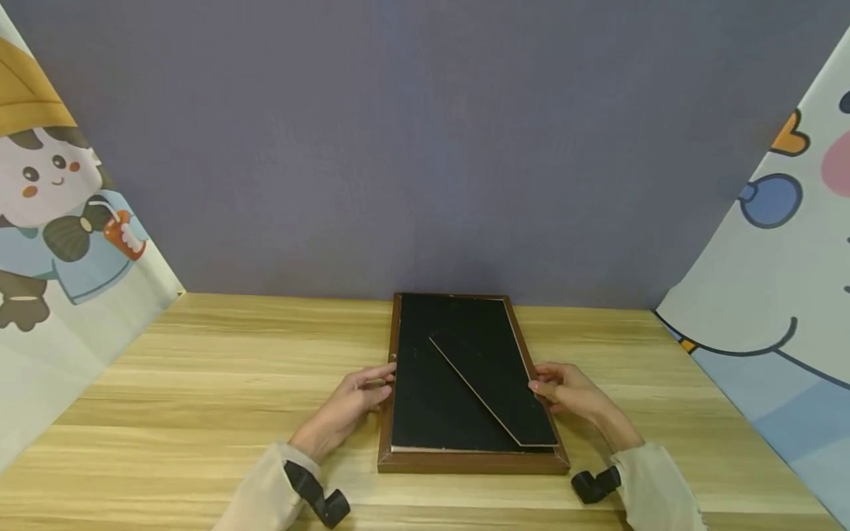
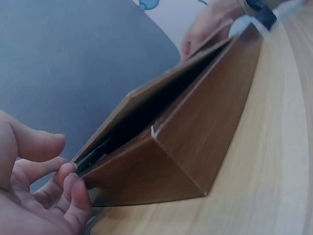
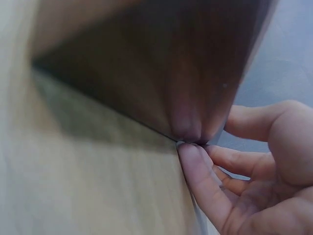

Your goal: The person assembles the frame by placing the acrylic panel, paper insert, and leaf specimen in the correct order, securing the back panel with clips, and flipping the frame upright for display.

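A picture frame (image 1: 473, 463) with a brown wooden border lies face down on the table. Its black backing board (image 1: 425, 413) carries a slanted black stand leg (image 1: 508, 398). In the left wrist view the board's near edge (image 2: 128, 96) sits raised above the border, leaving a dark gap. My left hand (image 1: 345, 405) touches the frame's left side with its fingertips; the thumb (image 2: 46, 146) is apart from the wood. On the right side, my right hand (image 1: 574, 394) grips the border, thumb over the top edge and fingers low against the side. The frame's front is hidden.
The wood-grain table (image 1: 232, 398) spreads to both sides of the frame. A grey panel (image 1: 425, 147) rises at the table's back edge, close behind the frame. Cartoon-printed panels stand at the left (image 1: 86, 354) and right (image 1: 744, 310).
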A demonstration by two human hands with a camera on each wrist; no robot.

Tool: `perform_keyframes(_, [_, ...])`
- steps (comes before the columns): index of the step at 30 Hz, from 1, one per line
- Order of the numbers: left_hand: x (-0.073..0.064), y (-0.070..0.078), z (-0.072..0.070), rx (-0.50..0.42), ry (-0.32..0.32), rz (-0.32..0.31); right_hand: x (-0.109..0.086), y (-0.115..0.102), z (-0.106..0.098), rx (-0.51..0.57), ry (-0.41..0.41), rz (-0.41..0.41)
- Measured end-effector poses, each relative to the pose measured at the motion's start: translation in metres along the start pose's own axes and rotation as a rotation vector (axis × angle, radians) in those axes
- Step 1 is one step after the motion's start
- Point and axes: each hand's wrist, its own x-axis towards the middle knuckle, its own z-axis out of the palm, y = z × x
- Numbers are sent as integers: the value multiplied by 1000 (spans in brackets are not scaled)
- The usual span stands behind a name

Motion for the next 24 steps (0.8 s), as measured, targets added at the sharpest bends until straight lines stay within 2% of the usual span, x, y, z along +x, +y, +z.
perform_keyframes(4, [1,1,1,-36,15,-18,-1,-1,-3,7,-39,-22])
perform_keyframes(8, [1,3,2,-24,24,-15,-1,1,-6,26,-107,-74])
perform_keyframes(12, [1,8,2,-19,36,0,0,3,-9,53,-155,-92])
perform_keyframes(18, [0,14,5,-41,43,9,1,7,-11,60,-191,-107])
perform_keyframes(24, [-2,15,6,-54,38,-2,2,7,-14,-13,-197,-194])
